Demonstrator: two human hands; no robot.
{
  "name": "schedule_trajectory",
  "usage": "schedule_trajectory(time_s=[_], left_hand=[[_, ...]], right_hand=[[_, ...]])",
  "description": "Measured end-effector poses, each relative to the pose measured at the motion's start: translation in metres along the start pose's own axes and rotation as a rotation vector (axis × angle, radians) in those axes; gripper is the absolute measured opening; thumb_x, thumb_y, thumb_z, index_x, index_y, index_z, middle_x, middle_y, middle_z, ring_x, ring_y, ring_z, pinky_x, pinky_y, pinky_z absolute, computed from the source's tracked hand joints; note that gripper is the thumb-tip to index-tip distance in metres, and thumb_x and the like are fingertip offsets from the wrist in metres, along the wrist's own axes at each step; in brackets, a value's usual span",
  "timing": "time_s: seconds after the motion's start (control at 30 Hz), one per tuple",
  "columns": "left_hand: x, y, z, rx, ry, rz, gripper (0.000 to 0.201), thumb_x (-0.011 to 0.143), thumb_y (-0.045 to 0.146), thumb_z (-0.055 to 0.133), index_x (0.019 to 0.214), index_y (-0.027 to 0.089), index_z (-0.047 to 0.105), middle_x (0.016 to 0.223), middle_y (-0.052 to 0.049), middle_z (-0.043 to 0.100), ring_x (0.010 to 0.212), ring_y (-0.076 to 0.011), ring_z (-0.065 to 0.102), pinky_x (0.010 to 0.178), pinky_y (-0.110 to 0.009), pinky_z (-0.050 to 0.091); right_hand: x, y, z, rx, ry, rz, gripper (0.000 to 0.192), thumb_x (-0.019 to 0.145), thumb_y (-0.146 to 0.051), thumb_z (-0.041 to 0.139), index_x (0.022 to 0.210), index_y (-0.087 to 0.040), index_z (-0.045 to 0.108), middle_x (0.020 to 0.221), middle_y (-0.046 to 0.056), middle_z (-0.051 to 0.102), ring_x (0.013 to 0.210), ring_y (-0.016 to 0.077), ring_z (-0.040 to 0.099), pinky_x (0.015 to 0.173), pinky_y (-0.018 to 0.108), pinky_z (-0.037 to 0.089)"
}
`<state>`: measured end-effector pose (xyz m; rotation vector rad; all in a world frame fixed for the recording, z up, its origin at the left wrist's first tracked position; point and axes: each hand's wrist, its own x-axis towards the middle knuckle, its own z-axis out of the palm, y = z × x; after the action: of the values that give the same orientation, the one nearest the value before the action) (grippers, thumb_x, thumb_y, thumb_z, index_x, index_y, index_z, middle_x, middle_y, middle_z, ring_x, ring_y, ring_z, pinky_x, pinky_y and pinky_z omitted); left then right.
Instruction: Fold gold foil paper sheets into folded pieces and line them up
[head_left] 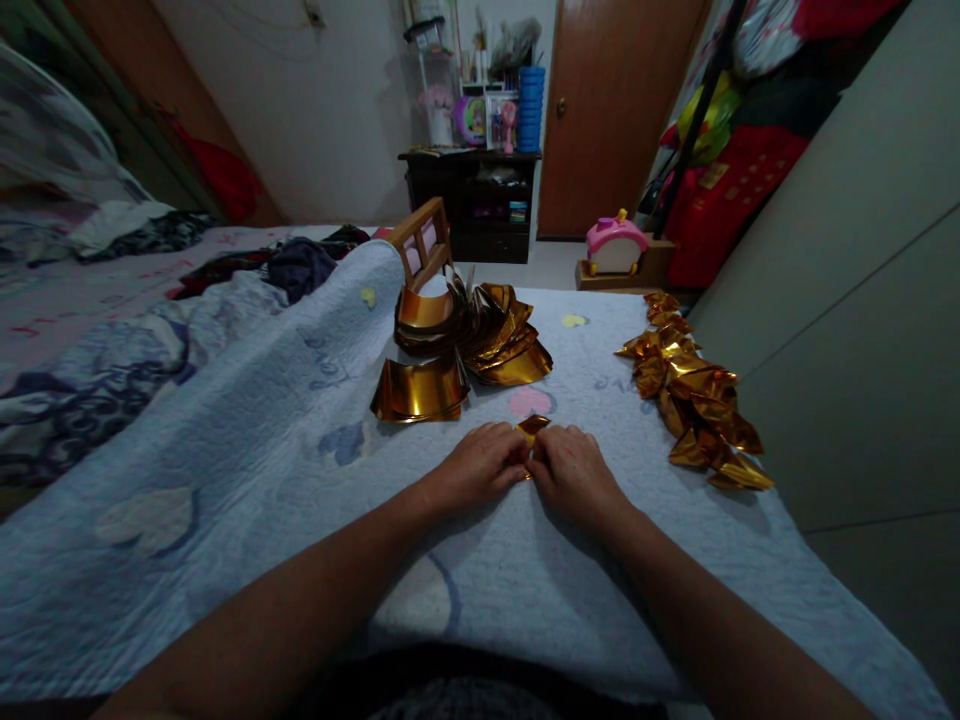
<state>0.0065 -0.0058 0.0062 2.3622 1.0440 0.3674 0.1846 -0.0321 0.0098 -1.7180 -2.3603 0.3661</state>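
Bare forearms, no sleeves, no jewellery

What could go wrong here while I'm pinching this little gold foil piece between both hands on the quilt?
1. The gold foil piece is small and mostly hidden by your left hand and right hand, so a crease may land crooked.
2. The quilt looks soft; pressing there may give weak folds.
3. The folded foil pile lies near the quilt's right edge and could slide off.

Glossy, mirror-like gold foil sheets [420, 392], probably paper-backed, on a matt quilted cloth blanket [247, 420].
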Motion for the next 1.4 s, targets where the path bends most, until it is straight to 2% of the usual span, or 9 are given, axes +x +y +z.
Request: schedule_trajectory(time_s=[0.17, 0.37, 0.63, 0.83, 1.07, 1.23, 1.4], left_hand=[[-0.001, -0.003, 0.002, -0.028, 0.004, 0.026, 0.012, 0.088, 0.018, 0.065, 0.099, 0.02, 0.063, 0.094, -0.003, 0.061, 0.094, -0.0209, 0.055, 0.084, -0.033, 0.042], [-0.001, -0.002, 0.002, -0.032, 0.012, 0.016, 0.008, 0.089, 0.019, 0.065, 0.097, 0.02, 0.065, 0.092, -0.003, 0.061, 0.093, -0.0204, 0.055, 0.084, -0.032, 0.042], [-0.001, -0.004, 0.003, -0.014, 0.003, 0.038, 0.007, 0.092, 0.024, 0.064, 0.098, 0.021, 0.066, 0.092, -0.003, 0.061, 0.092, -0.0198, 0.055, 0.085, -0.032, 0.042], [-0.001, -0.004, 0.003, 0.018, -0.007, 0.025, 0.01, 0.092, 0.023, 0.064, 0.101, 0.021, 0.068, 0.096, -0.004, 0.061, 0.095, -0.0208, 0.055, 0.087, -0.034, 0.042], [-0.001, -0.003, 0.003, 0.03, -0.02, 0.027, 0.013, 0.093, 0.021, 0.061, 0.103, 0.021, 0.07, 0.098, -0.006, 0.062, 0.097, -0.0223, 0.056, 0.086, -0.035, 0.042], [-0.003, -0.003, 0.002, 0.045, -0.014, 0.065, 0.015, 0.094, 0.022, 0.058, 0.104, 0.022, 0.069, 0.097, -0.006, 0.062, 0.095, -0.0211, 0.056, 0.082, -0.033, 0.042], [-0.005, -0.004, 0.002, 0.071, -0.006, 0.105, 0.023, 0.087, 0.035, 0.072, 0.106, 0.022, 0.068, 0.099, -0.004, 0.062, 0.093, -0.0212, 0.056, 0.08, -0.032, 0.041]], right_hand=[[-0.001, 0.002, 0.002, -0.021, 0.022, -0.001, 0.009, 0.092, -0.026, 0.059, 0.09, -0.018, 0.062, 0.092, 0.007, 0.066, 0.087, 0.023, 0.055, 0.072, 0.034, 0.028], [-0.004, 0.007, 0.003, -0.085, 0.064, 0.007, 0.018, 0.092, -0.036, 0.059, 0.087, -0.019, 0.06, 0.097, 0.009, 0.064, 0.091, 0.0256, 0.053, 0.075, 0.036, 0.029], [-0.007, 0.008, 0.0, -0.134, 0.053, 0.03, 0.028, 0.089, -0.045, 0.063, 0.098, -0.018, 0.059, 0.103, 0.011, 0.062, 0.097, 0.0293, 0.052, 0.078, 0.038, 0.033], [-0.007, 0.018, -0.005, -0.143, 0.032, 0.048, 0.034, 0.088, -0.046, 0.065, 0.109, -0.02, 0.059, 0.106, 0.011, 0.06, 0.099, 0.03, 0.053, 0.078, 0.037, 0.033], [-0.008, 0.042, -0.007, -0.052, -0.002, 0.037, 0.032, 0.085, -0.036, 0.065, 0.114, -0.022, 0.058, 0.108, 0.01, 0.06, 0.097, 0.0284, 0.053, 0.077, 0.036, 0.033], [-0.003, 0.053, -0.009, 0.123, 0.065, -0.039, 0.017, 0.084, -0.024, 0.058, 0.1, -0.019, 0.059, 0.102, 0.008, 0.063, 0.096, 0.0241, 0.053, 0.082, 0.035, 0.036], [0.007, 0.044, -0.005, 0.243, 0.123, -0.096, 0.038, 0.087, -0.018, 0.052, 0.124, -0.018, 0.058, 0.124, 0.012, 0.063, 0.112, 0.0268, 0.051, 0.093, 0.039, 0.037]])
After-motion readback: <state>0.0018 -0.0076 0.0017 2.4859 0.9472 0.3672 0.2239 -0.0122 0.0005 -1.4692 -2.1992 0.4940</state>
